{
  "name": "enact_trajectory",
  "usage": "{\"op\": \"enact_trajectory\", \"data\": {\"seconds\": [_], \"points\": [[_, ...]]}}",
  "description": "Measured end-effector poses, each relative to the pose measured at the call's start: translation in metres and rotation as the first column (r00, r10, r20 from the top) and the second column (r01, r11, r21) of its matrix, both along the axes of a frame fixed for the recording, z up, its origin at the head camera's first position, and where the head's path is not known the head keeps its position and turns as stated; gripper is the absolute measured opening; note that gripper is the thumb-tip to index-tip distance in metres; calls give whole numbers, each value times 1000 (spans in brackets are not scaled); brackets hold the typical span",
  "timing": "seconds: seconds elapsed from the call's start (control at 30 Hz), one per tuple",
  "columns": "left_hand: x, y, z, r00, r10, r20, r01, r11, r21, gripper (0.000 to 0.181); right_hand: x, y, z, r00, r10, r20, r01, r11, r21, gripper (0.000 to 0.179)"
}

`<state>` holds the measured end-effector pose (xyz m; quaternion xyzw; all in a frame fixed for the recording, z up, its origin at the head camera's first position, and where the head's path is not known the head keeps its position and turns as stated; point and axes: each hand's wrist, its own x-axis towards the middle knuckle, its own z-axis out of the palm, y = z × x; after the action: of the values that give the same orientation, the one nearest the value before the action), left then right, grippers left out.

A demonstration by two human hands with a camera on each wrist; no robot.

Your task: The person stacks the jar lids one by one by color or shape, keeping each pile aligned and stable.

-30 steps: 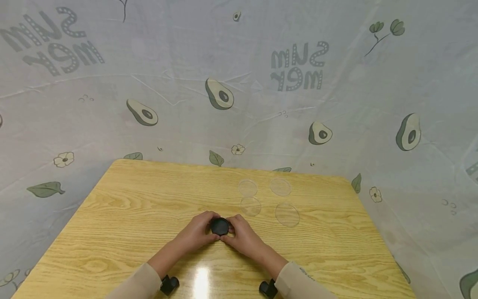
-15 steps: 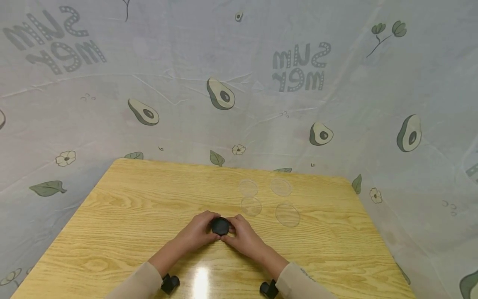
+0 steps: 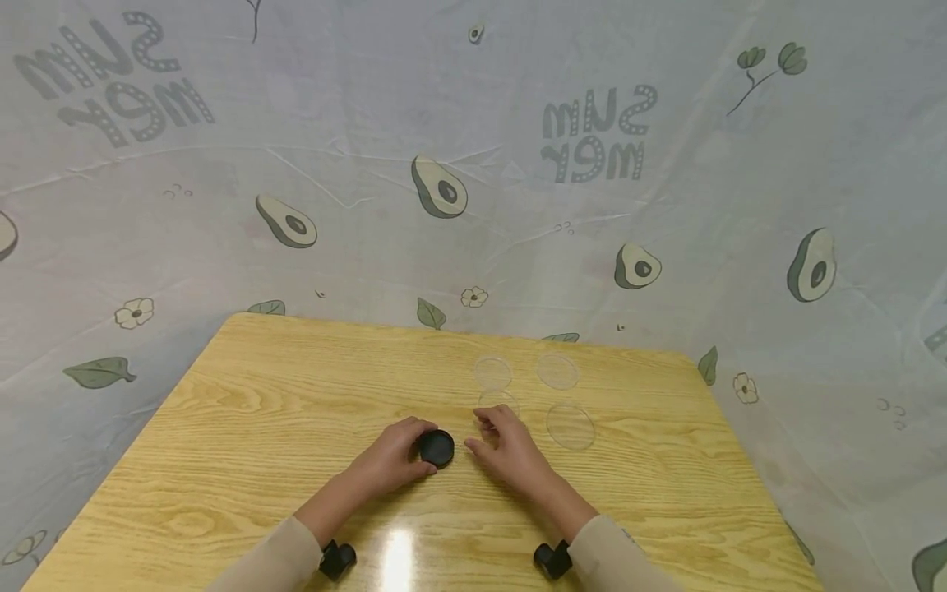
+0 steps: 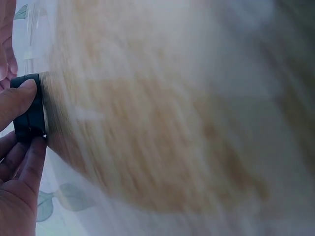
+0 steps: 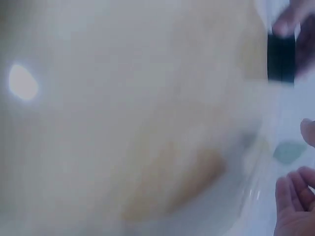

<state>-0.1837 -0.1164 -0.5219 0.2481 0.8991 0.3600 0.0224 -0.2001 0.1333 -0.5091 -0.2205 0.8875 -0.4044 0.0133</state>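
Observation:
A short, round black piece [image 3: 436, 449] with a raised rim stands on the wooden table. In the left wrist view its side shows a seam, like two layers stacked. My left hand [image 3: 395, 455] holds it from the left, with the thumb [image 4: 22, 98] on one side and fingers on the other. To its right, my right hand [image 3: 513, 452] is apart from it, fingers loosely bent and nothing seen in them. The right wrist view shows that hand's fingers [image 5: 295, 196] spread below the black piece. Beyond my right fingertips lies a clear disc [image 3: 503, 400], partly covered by the hand.
More thin clear discs lie behind and to the right: a front right one [image 3: 570, 426], a back left one [image 3: 492, 373] and a back right one [image 3: 557, 372]. The table [image 3: 296, 386] ends at a hanging sheet [image 3: 355, 247] printed with avocados.
My right hand has let go of the black piece and moved right and slightly forward, toward the clear discs. My left hand keeps holding the piece in the same place.

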Motion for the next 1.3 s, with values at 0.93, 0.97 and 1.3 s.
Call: {"op": "enact_trajectory", "data": {"seconds": [0.93, 0.97, 1.3], "points": [[0, 1, -1, 1000, 7, -2, -7, 999, -34, 55, -48, 31, 6, 980, -170, 107, 135, 951, 278, 84], [0, 1, -1, 1000, 9, -2, -10, 999, -34, 55, -47, 32, 6, 980, -167, 109, 131, 952, 275, 83], [0, 2, 2, 1000, 13, -2, -13, 999, -31, 54, -41, 33, 9, 984, -154, 95, 122, 954, 275, 79]]}}
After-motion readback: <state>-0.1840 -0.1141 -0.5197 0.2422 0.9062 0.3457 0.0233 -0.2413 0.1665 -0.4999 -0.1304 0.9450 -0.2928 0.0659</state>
